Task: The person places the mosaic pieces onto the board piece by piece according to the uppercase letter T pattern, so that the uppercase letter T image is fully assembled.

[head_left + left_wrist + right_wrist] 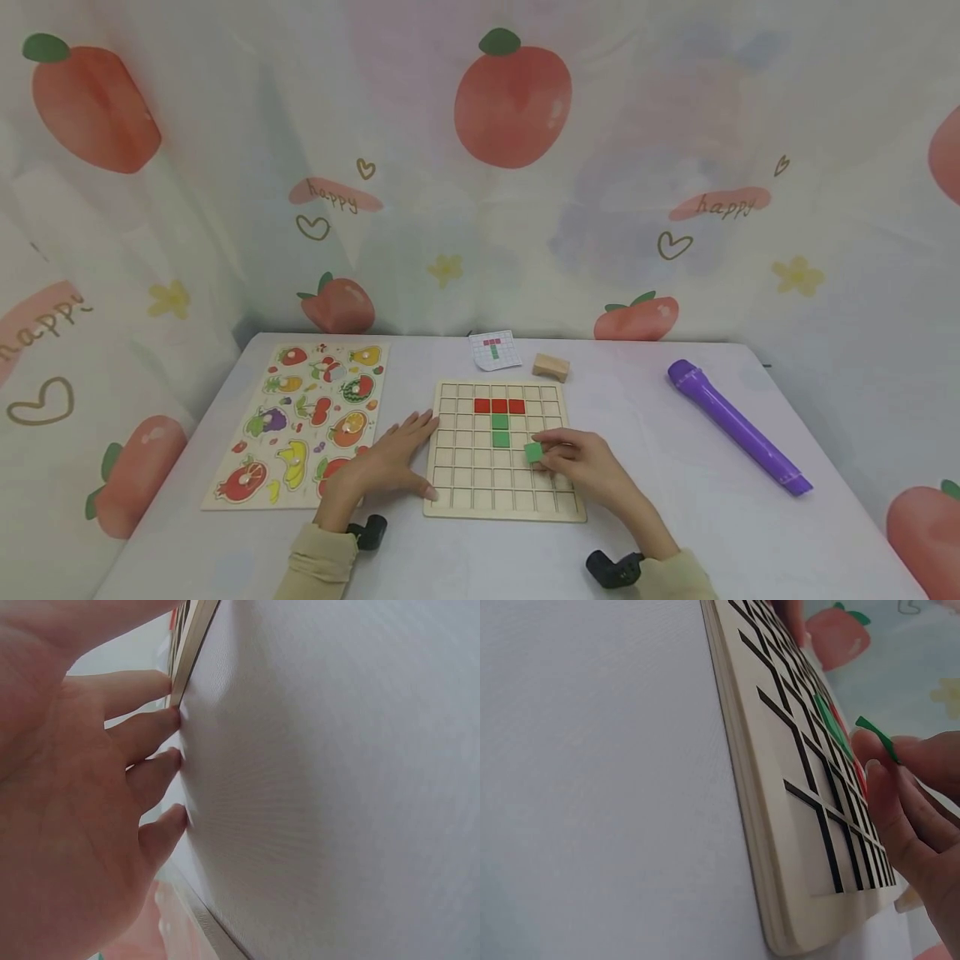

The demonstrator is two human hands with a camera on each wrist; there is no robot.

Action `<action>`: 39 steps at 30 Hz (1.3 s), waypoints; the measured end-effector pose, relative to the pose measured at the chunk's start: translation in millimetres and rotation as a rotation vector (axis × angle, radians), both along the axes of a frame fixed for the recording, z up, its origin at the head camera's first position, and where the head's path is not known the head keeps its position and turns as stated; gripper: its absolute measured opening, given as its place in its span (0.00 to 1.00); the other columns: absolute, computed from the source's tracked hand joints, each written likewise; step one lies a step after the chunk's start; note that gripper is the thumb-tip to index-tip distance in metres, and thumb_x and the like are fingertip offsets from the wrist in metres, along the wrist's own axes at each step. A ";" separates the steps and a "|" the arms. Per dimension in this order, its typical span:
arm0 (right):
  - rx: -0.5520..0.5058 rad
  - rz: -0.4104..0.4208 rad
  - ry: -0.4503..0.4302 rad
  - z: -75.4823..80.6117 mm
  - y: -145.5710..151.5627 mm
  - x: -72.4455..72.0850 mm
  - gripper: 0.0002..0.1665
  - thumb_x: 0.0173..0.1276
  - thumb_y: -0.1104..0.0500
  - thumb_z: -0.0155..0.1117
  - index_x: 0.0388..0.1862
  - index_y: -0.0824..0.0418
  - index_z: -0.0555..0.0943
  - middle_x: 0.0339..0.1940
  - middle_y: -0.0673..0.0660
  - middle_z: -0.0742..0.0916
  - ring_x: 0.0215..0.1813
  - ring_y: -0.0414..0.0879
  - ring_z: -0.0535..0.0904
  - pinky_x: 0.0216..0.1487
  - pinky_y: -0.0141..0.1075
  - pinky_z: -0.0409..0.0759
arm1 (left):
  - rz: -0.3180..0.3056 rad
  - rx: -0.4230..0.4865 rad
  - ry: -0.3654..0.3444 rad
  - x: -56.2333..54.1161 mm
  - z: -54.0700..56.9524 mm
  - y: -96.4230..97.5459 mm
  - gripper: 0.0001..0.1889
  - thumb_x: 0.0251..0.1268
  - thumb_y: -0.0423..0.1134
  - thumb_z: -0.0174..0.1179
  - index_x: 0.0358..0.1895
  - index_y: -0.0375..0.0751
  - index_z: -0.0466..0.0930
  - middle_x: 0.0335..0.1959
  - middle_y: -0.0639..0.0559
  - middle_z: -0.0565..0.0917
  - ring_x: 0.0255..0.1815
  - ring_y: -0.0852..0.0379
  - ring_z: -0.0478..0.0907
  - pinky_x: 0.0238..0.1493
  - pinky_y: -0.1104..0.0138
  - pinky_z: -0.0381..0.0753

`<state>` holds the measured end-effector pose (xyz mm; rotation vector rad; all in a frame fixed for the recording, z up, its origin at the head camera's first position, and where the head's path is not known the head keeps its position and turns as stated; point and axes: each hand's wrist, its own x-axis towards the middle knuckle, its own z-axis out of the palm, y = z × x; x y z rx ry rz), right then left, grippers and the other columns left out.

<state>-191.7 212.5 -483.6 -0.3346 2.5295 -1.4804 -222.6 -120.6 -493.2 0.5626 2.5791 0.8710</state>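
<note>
A pale wooden grid board (459, 478) lies on the table. In it sit a row of 3 red square tiles (499, 407) and, below the middle one, 2 green tiles (500, 439). My right hand (592, 468) pinches another green square tile (533, 452) between thumb and fingers, over the board's right part. The right wrist view shows this tile (879, 739) tilted above the grid. My left hand (388, 460) rests at the board's left edge with fingers spread. In the left wrist view its fingertips (174, 759) touch the table beside the board.
Behind the board lie a small pattern card (495, 351) with a red and green T shape and a wooden block (551, 367). A fruit puzzle board (255, 433) is at left, close to my left forearm. At right lies a purple microphone-shaped stick (738, 427).
</note>
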 end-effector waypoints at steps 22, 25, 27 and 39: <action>0.126 0.009 0.020 -7.4 -37.6 -14.5 0.17 0.67 0.61 0.72 0.55 0.60 0.87 0.38 0.50 0.87 0.41 0.42 0.81 0.44 0.29 0.82 | -0.005 -0.008 0.003 -0.6 -2.4 -1.4 0.59 0.46 0.49 0.82 0.82 0.41 0.57 0.85 0.46 0.54 0.87 0.45 0.45 0.85 0.47 0.44; 0.128 0.019 0.022 -8.9 -40.2 -15.1 0.17 0.67 0.61 0.72 0.54 0.61 0.87 0.37 0.49 0.87 0.40 0.42 0.81 0.42 0.28 0.81 | -0.009 -0.008 0.004 -0.3 -1.3 -0.6 0.58 0.47 0.49 0.82 0.82 0.41 0.57 0.85 0.46 0.54 0.87 0.45 0.45 0.85 0.47 0.45; 0.130 0.025 0.026 -9.7 -41.3 -15.3 0.16 0.67 0.61 0.72 0.53 0.61 0.88 0.36 0.49 0.87 0.39 0.42 0.81 0.41 0.28 0.81 | -0.009 -0.004 0.005 0.3 -0.3 0.2 0.58 0.47 0.48 0.82 0.82 0.41 0.57 0.85 0.46 0.54 0.87 0.44 0.45 0.85 0.47 0.45; 0.153 0.023 0.043 -12.8 -45.2 -15.6 0.15 0.66 0.63 0.74 0.51 0.62 0.88 0.31 0.48 0.83 0.35 0.42 0.77 0.35 0.27 0.77 | -0.002 0.002 0.000 2.4 3.5 0.8 0.57 0.47 0.46 0.82 0.81 0.39 0.58 0.85 0.44 0.54 0.86 0.44 0.45 0.85 0.46 0.45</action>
